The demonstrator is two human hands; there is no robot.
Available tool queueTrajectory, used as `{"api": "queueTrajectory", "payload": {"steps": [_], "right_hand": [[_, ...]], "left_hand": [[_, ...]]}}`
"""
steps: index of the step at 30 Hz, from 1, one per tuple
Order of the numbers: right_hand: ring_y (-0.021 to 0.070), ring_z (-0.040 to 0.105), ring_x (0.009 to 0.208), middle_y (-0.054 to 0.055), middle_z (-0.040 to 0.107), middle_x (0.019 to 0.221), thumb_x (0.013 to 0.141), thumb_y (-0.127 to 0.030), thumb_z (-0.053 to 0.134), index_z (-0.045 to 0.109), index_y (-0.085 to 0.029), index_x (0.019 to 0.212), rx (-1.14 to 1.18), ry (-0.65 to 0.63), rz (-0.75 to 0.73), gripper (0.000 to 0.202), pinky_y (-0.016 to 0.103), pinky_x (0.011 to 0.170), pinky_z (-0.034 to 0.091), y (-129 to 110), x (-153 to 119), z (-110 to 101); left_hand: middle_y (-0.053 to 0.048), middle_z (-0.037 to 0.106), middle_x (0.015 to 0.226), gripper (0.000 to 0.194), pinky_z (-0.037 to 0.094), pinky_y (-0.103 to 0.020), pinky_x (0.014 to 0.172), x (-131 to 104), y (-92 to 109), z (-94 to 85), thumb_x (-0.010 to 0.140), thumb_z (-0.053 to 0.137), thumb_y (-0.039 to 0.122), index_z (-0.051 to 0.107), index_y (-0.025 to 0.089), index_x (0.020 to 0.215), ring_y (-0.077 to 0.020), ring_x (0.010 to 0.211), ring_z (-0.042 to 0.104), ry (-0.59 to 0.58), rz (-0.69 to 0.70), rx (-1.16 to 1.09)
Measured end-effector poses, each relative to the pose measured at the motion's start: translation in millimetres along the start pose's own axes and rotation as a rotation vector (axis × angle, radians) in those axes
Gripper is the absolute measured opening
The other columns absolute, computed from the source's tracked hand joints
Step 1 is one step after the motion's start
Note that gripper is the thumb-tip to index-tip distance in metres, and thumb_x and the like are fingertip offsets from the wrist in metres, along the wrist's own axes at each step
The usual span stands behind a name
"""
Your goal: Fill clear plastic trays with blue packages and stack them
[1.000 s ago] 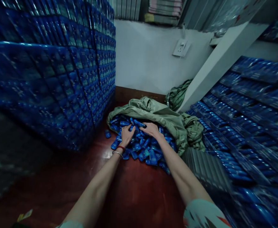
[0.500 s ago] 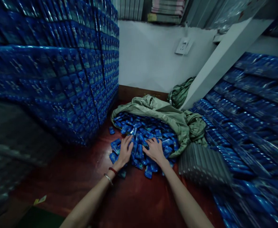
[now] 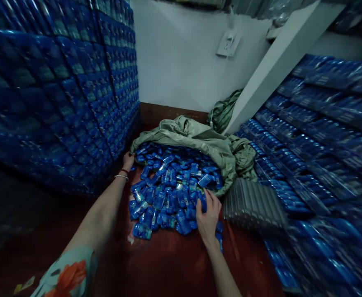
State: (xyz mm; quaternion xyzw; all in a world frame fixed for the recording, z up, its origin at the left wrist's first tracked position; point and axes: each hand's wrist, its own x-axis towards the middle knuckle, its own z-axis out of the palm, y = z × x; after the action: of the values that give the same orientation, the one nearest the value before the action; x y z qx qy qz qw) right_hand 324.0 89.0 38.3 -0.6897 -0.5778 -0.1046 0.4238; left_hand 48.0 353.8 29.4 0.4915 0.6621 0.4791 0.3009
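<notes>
A heap of small blue packets point(image 3: 168, 198) spills from the mouth of a green cloth sack point(image 3: 196, 136) onto the reddish-brown floor. At the sack's left rim, my left hand point(image 3: 128, 160) is closed on the cloth edge, its fingertips partly hidden. My right hand point(image 3: 209, 212) is at the heap's right edge, with curved fingers apart and touching the packets. One packet shows between its thumb and forefinger. A few packets lie partly hidden beside my right wrist.
Tall stacks of blue packs point(image 3: 88, 95) rise on the left, and more blue packs point(image 3: 317, 144) are piled on the right. Grey ribbed trays point(image 3: 251, 204) stand right of the sack. Behind are a white wall with a socket point(image 3: 228, 43) and a slanting white post point(image 3: 270, 66).
My left hand has left the heap and moved leftward to the sack's rim. My right hand has shifted to the heap's right edge. More packets lie spread in front, and the view has tilted down.
</notes>
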Motion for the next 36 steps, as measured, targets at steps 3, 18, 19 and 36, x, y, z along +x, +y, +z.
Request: {"api": "queueTrajectory", "payload": {"steps": [3, 18, 19, 36], "right_hand": [[0.0309, 0.037, 0.125, 0.019, 0.040, 0.133, 0.090, -0.043, 0.039, 0.039, -0.015, 0.136, -0.032, 0.028, 0.192, 0.054, 0.050, 0.101, 0.031, 19.8, -1.5, 2.8], [0.0236, 0.038, 0.126, 0.014, 0.050, 0.129, 0.091, -0.046, 0.032, 0.054, -0.017, 0.124, 0.178, -0.314, 0.101, 0.049, 0.047, 0.103, 0.031, 23.0, -13.4, 29.9], [0.0236, 0.038, 0.126, 0.014, 0.049, 0.131, 0.092, -0.045, 0.032, 0.053, -0.017, 0.125, 0.167, -0.305, 0.104, 0.048, 0.048, 0.104, 0.029, 18.3, -14.3, 24.3], [0.0322, 0.018, 0.137, 0.010, 0.021, 0.152, 0.089, -0.056, 0.033, 0.018, -0.031, 0.146, -0.324, -0.556, 0.103, 0.064, 0.069, 0.100, 0.016, -3.5, -76.6, -21.5]], "left_hand": [[-0.007, 0.065, 0.077, 0.011, 0.046, -0.027, 0.075, -5.9, -7.0, -7.9, 0.077, 0.054, 0.017, 0.059, 0.012, 0.085, -0.0202, 0.084, 0.061, 0.005, -0.008, 0.083], [-0.008, 0.064, 0.083, 0.019, 0.046, -0.028, 0.074, -101.5, -36.5, -36.1, 0.083, 0.046, 0.025, 0.058, 0.013, 0.093, -0.0195, 0.079, 0.060, 0.072, 0.042, 0.244], [-0.009, 0.064, 0.088, 0.022, 0.047, -0.028, 0.076, -103.2, -36.7, -39.8, 0.084, 0.046, 0.027, 0.057, 0.012, 0.097, -0.0196, 0.082, 0.060, 0.065, 0.054, 0.239], [-0.011, 0.021, 0.152, 0.068, 0.011, -0.062, 0.107, -252.3, -38.4, -68.6, 0.087, 0.042, 0.054, 0.019, 0.029, 0.145, -0.0330, 0.135, 0.028, -0.319, 0.310, 0.505]]}}
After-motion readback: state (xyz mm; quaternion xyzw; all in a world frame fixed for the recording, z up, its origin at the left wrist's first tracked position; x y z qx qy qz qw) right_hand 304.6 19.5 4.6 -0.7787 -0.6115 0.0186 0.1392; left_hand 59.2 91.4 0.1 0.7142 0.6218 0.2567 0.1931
